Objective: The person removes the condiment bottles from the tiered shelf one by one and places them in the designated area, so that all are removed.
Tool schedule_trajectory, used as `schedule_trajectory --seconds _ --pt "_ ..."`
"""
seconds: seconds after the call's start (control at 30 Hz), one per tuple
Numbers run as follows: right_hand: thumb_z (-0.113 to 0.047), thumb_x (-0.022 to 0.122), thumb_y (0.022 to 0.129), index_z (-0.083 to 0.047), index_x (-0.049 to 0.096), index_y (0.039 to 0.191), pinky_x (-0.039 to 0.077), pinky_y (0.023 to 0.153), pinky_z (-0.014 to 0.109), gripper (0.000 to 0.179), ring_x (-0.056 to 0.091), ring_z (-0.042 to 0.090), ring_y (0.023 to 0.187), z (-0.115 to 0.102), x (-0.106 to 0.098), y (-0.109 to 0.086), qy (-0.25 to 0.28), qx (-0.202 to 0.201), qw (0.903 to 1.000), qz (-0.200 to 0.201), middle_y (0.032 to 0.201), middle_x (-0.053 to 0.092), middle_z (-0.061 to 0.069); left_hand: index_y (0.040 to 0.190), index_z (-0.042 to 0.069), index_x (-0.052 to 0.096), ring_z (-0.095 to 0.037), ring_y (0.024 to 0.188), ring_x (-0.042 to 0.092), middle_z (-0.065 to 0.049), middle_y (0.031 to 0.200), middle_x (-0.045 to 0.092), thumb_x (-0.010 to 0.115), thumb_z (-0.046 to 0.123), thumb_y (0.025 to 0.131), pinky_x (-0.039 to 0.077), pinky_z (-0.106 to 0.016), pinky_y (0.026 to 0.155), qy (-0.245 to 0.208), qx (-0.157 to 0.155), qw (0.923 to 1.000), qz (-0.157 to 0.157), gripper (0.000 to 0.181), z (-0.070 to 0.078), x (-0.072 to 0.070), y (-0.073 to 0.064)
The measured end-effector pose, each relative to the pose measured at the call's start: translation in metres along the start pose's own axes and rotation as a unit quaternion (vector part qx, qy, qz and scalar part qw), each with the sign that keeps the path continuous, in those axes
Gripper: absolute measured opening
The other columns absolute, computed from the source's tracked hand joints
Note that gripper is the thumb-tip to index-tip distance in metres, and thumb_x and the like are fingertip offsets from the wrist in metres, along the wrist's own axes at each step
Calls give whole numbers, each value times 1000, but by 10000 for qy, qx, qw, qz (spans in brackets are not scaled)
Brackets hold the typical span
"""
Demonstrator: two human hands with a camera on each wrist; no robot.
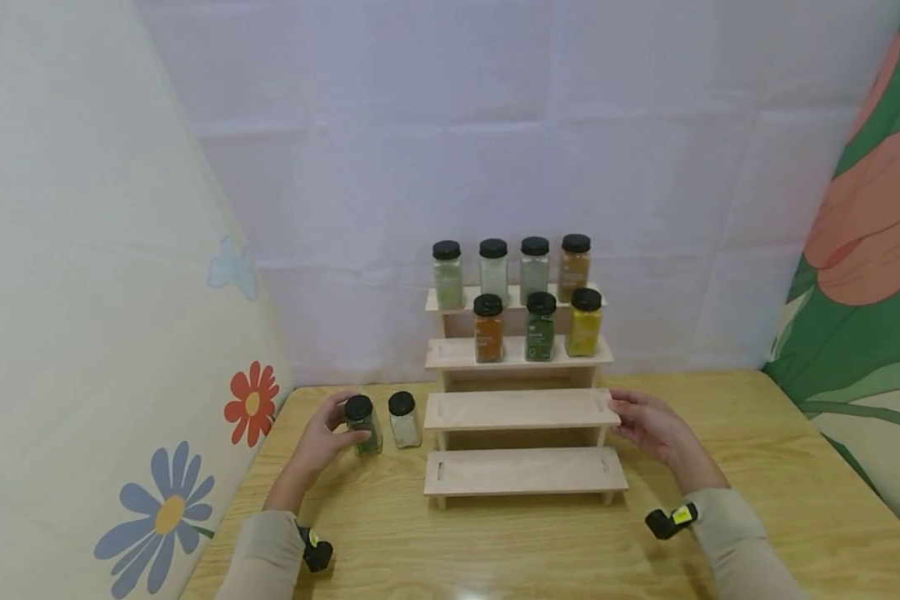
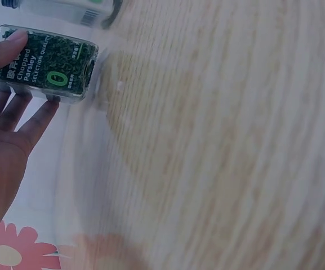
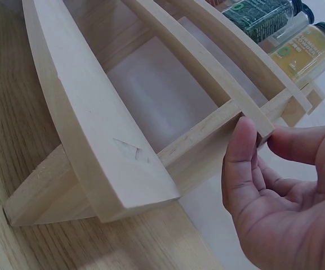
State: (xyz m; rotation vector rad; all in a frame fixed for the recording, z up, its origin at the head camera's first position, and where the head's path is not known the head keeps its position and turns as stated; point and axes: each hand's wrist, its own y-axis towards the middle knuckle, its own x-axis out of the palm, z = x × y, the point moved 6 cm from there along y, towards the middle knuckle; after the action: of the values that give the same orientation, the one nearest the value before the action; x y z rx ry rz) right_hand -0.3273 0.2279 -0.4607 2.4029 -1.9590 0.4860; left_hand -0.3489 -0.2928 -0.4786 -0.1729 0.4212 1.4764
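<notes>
My left hand [image 1: 328, 442] holds a glass jar of chopped parsley [image 2: 66, 59] with a black lid. In the left wrist view the thumb lies over its label and the fingers are curled under its other side. Just right of it, a jar of pale contents [image 1: 405, 429] stands upright on the table. My right hand [image 1: 651, 429] pinches the right end of a wooden shelf board [image 1: 521, 408], second from the bottom of a four-tier spice rack [image 1: 525, 473]. The right wrist view shows thumb and forefinger [image 3: 297, 143] at the board's corner.
On the rack's top tier stand several jars, among them one with light green contents [image 1: 448, 279]. The tier below bears an orange-red jar [image 1: 489, 333], a green jar [image 1: 540, 333] and a yellow jar [image 1: 585, 327]. A white cloth [image 1: 495, 100] hangs behind the wooden table [image 1: 390, 542].
</notes>
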Motion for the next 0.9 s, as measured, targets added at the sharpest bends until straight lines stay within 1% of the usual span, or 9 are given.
schedule_trajectory --seconds 0.13,0.33,0.43,0.5,0.57,0.63,0.7,0.8,0.9 --pt "-7 51 105 12 25 151 55 72 22 56 65 7 84 0 0 0 3 -3 10000 -12 99 68 -3 147 7 44 -38 130 51 -21 133 58 81 9 86 39 -57 107 54 -35 10000 12 71 -3 0 -1" --pt "-7 51 105 11 26 150 55 72 22 53 64 7 82 1 -1 1 6 18 10000 -1 98 68 -3 144 8 46 -29 125 55 -16 128 61 83 10 85 41 -52 105 56 27 10000 73 70 -3 1 -2" --pt "-7 51 105 11 27 150 55 72 21 53 64 7 83 1 -1 1 13 12 10000 11 98 68 -3 144 7 46 -26 122 55 -18 128 61 82 8 85 41 -50 104 27 87 9999 55 69 -3 1 -2" --pt "-7 51 105 11 27 150 55 72 21 53 64 7 83 1 -1 1 7 2 10000 16 99 68 -3 145 7 45 -26 122 55 -20 130 60 82 7 85 42 -49 103 7 64 10000 40 70 -3 1 -1" --pt "-7 51 106 11 26 150 55 72 21 54 64 7 83 0 -1 2 -16 -3 10000 18 99 68 -3 148 5 41 -29 124 53 -23 135 57 80 6 86 42 -48 103 -1 24 10000 -41 73 -3 1 0" --pt "-7 50 106 12 25 150 55 72 21 55 64 7 83 0 0 1 -33 4 10000 27 99 68 -3 151 5 38 -33 129 50 -25 141 52 80 7 87 40 -53 107 -78 10 9999 -100 76 0 1 2" --pt "-7 50 106 12 23 151 55 71 21 56 64 7 83 0 0 1 -24 13 10000 28 99 68 -3 153 5 34 -38 136 43 -25 147 46 77 10 90 33 -59 113 -134 48 9998 -160 77 9 0 3" --pt "-6 49 106 13 21 152 55 71 22 57 64 7 81 0 0 1 -16 16 10000 22 98 67 -3 154 3 32 -43 143 33 -26 152 39 74 11 93 17 -64 118 -205 276 9993 -120 74 35 -2 9" --pt "-5 49 105 14 21 152 55 72 22 57 64 7 80 0 0 0 -9 17 10000 19 98 67 -2 152 5 36 -41 143 34 -24 152 41 72 14 95 15 -64 120 -78 644 9979 -22 69 68 -1 18"
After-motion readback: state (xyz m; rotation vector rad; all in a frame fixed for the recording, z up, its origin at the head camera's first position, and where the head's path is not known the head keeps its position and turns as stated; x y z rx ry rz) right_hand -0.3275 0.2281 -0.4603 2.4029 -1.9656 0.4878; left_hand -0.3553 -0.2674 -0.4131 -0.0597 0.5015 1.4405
